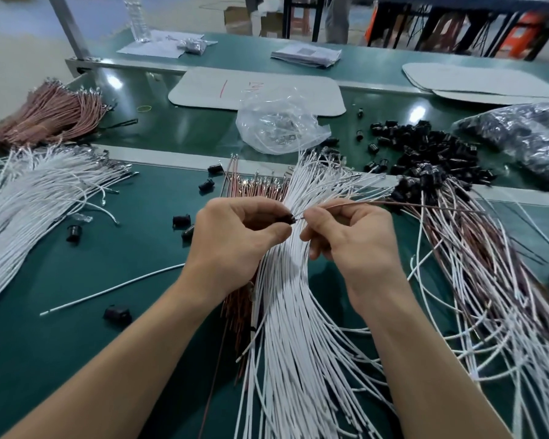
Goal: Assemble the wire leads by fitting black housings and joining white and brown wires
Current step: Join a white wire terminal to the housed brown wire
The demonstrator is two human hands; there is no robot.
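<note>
Left hand: left hand (235, 236) pinches a black housing (287, 218) between thumb and forefinger, above the bench's near half.
Right hand: right hand (349, 239) pinches a brown wire (393, 203), its tip at the housing, the rest trailing toward the right edge.
Under the hands: white wires (286, 312) fanned toward the near edge.
Right side: loose housings (425, 147) heaped near the far right.
Left edge: another white bundle (29, 191).
Far left corner: brown bundle (51, 112).
</note>
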